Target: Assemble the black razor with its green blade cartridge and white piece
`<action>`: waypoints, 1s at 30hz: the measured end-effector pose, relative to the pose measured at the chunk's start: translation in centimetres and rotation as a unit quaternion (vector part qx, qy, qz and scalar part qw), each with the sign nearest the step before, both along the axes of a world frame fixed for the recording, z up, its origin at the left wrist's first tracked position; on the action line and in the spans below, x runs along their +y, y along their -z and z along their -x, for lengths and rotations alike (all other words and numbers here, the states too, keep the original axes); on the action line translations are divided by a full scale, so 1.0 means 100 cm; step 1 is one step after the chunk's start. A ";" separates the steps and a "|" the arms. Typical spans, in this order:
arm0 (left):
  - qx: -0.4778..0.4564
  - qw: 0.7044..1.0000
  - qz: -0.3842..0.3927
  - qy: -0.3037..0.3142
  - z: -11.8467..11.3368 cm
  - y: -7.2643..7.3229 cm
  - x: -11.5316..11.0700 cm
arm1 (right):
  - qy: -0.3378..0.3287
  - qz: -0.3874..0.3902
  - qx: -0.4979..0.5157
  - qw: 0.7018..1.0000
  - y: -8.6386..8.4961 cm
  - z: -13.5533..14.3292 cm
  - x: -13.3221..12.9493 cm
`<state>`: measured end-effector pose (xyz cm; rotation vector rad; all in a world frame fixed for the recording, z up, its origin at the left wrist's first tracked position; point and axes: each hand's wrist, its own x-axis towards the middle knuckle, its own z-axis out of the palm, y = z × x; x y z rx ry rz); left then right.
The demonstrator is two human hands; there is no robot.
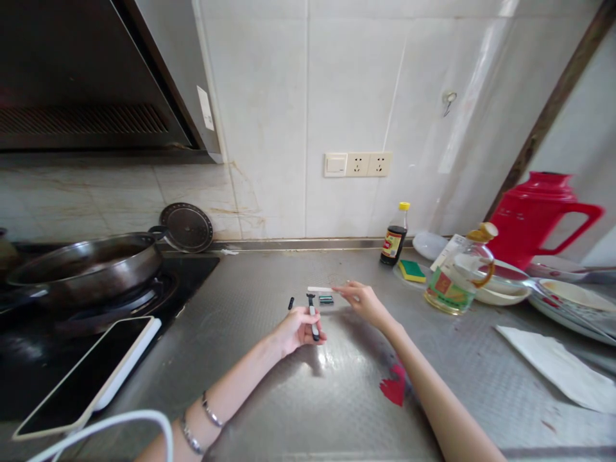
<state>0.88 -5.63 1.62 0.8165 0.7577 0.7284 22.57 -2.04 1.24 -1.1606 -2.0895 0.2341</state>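
My left hand [299,330] is closed around a razor handle [312,316], grey and white with black ends, held upright above the metal counter. In my right hand [364,300] there is a thin white stick [319,289], pinched near its right end. The stick lies almost level, just above the top of the razor handle; whether the two touch I cannot tell. A small green and black razor blade cartridge [326,299] rests on the counter between my hands. Left of the handle lies a small black piece [291,303], too small to name.
A pan [91,256] stands on the black stove [183,273], with a phone [91,372] and its white cable [144,416] in front. At right are a soy sauce bottle [394,237], sponge [412,271], oil jug [450,282], red thermos [527,218], dishes [568,298] and white paper [553,362].
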 end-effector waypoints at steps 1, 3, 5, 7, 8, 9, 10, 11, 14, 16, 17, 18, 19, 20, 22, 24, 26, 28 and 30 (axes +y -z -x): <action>0.001 1.000 -0.002 0.000 0.000 0.000 0.000 | -0.002 0.001 0.004 1.000 0.000 0.000 0.000; 0.005 1.000 -0.004 0.001 0.000 0.000 -0.001 | -0.019 0.005 0.009 1.000 0.000 0.000 0.000; 0.008 1.000 -0.006 0.002 -0.001 -0.001 -0.002 | -0.027 0.008 0.004 1.000 0.000 -0.001 0.001; 0.010 1.000 -0.008 0.002 -0.001 -0.002 -0.002 | -0.018 0.012 0.001 1.000 0.001 -0.002 0.002; 0.011 1.000 -0.009 0.001 -0.001 -0.002 -0.002 | -0.013 0.014 0.002 1.000 0.002 -0.002 0.003; 0.012 1.000 -0.009 0.000 -0.001 -0.001 -0.002 | -0.013 0.018 0.004 1.000 0.002 -0.003 0.004; 0.012 1.000 -0.009 -0.002 -0.001 -0.001 -0.002 | -0.018 0.023 0.006 1.000 0.003 -0.004 0.005; 0.012 1.000 -0.009 -0.004 0.000 0.000 -0.001 | -0.027 0.028 0.007 0.999 0.004 -0.005 0.006; 0.012 1.000 -0.012 -0.005 0.000 0.001 0.000 | -0.034 0.039 0.003 0.999 0.005 -0.006 0.006; 0.015 1.000 -0.013 -0.004 0.000 0.002 0.000 | -0.019 0.042 0.004 0.999 0.005 -0.007 0.006; 0.016 1.000 -0.013 -0.003 0.000 0.002 0.001 | -0.017 0.045 0.007 0.999 0.005 -0.007 0.006; 0.017 1.000 -0.013 -0.003 0.000 0.002 0.000 | -0.019 0.047 0.010 0.999 0.004 -0.007 0.006; 0.017 1.000 -0.013 -0.002 0.000 0.001 0.000 | -0.026 0.048 0.013 0.998 0.004 -0.007 0.006; 0.016 1.000 -0.014 -0.002 0.000 0.001 0.000 | -0.035 0.049 0.014 0.998 0.004 -0.007 0.006; 0.015 1.000 -0.017 -0.001 0.000 0.000 0.000 | -0.046 0.051 0.013 0.998 0.003 -0.007 0.006; 0.016 1.000 -0.019 0.000 0.000 -0.001 -0.001 | -0.042 0.054 0.010 0.998 0.001 -0.009 0.005; 0.018 1.000 -0.020 0.000 0.000 -0.002 -0.001 | -0.033 0.052 0.015 0.998 0.000 -0.010 0.005; 0.018 1.000 -0.024 0.001 0.000 -0.003 -0.001 | -0.032 0.049 0.026 0.998 -0.001 -0.011 0.004; 0.017 0.999 -0.029 0.002 0.001 -0.002 -0.001 | -0.044 0.049 0.036 0.997 -0.001 -0.011 0.005</action>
